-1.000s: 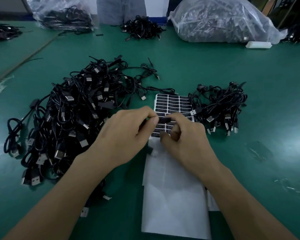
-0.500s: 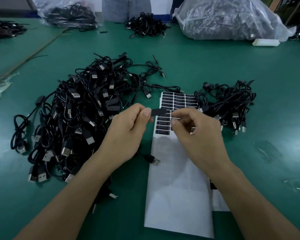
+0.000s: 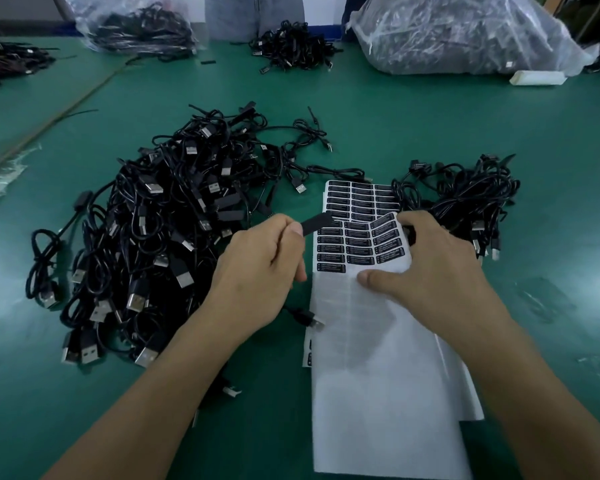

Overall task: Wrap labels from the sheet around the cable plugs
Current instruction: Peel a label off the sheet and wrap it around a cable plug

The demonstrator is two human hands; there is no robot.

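Left hand (image 3: 257,271) pinches the black cable plug (image 3: 317,222), right hand (image 3: 440,271) grips the label sheet (image 3: 378,341); I fear its bent labels (image 3: 383,233) crease

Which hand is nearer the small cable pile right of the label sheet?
Right. The right hand grips the label sheet at its right edge, just beside the small cable pile. The left hand pinches a cable plug across the sheet, on its left side.
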